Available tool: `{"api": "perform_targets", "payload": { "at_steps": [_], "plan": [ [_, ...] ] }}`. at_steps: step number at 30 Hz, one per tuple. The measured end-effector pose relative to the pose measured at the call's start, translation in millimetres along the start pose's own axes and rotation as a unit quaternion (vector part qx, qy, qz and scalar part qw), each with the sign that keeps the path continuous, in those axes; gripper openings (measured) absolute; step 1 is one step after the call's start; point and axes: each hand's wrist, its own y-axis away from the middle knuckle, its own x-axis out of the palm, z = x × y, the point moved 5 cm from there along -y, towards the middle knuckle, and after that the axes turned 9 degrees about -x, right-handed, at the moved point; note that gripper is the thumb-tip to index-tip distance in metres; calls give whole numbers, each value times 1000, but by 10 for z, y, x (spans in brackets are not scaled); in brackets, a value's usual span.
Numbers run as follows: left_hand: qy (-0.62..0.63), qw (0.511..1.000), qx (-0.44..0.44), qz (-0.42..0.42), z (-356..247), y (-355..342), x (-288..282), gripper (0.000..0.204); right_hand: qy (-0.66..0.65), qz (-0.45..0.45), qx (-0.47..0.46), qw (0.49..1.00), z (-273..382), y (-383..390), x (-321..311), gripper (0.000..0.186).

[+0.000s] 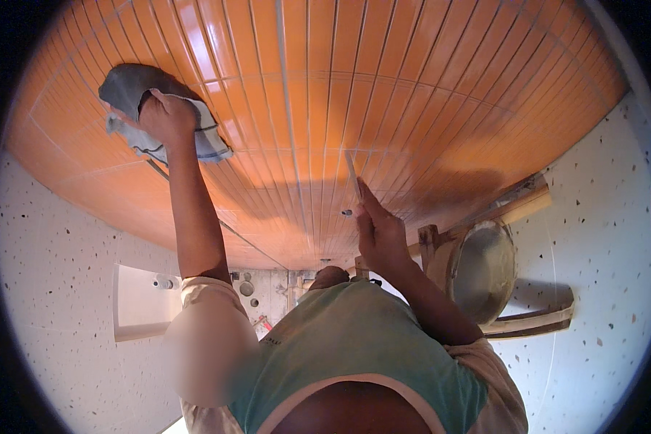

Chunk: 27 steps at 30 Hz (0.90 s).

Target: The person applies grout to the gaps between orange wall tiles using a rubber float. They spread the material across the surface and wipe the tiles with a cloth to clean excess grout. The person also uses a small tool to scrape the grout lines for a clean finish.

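A wall of narrow, glossy orange tiles (394, 108) with thin joint lines fills the upper view. At the upper left my left hand (170, 119) grips a bunched grey-and-white cloth (141, 81) with dark stripes, which lies against the tiles. My right hand (383, 235) is closed lower down, right of the middle. From its fingers a thin, flat blade-like tool (352, 170) points up along the tiles, its tip at or close to them. It shows nearly edge-on, and its handle is hidden in the hand.
On the right, a round container (484, 271) with a pale, crusted inside rests on wooden boards (532, 322). White speckled walls (600, 239) flank the tiles. A recessed niche (141, 307) with a pipe fitting lies lower left. A small hole (346, 213) opens in the tiles near my right hand.
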Motion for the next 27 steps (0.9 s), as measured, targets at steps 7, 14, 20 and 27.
{"api": "perform_targets", "payload": {
  "at_steps": [7, 14, 20, 27],
  "plan": [
    [-15, 999, 12, 36, -16, -17, 16, 47, -6, -33, 23, 999, 31, -222, -8, 49],
    [11, 993, -53, 109, 286, -62, 187, 48, -12, 7, 42, 999, -42, -16, 137, 49],
    [-25, 992, -53, 107, 220, -73, 122, 45, -14, -12, -2, 1000, 164, -304, 56, 51],
    [16, 999, -5, 36, 160, -53, 67, 42, 21, -23, 5, 999, 87, -304, 247, 53]
  ]
}}
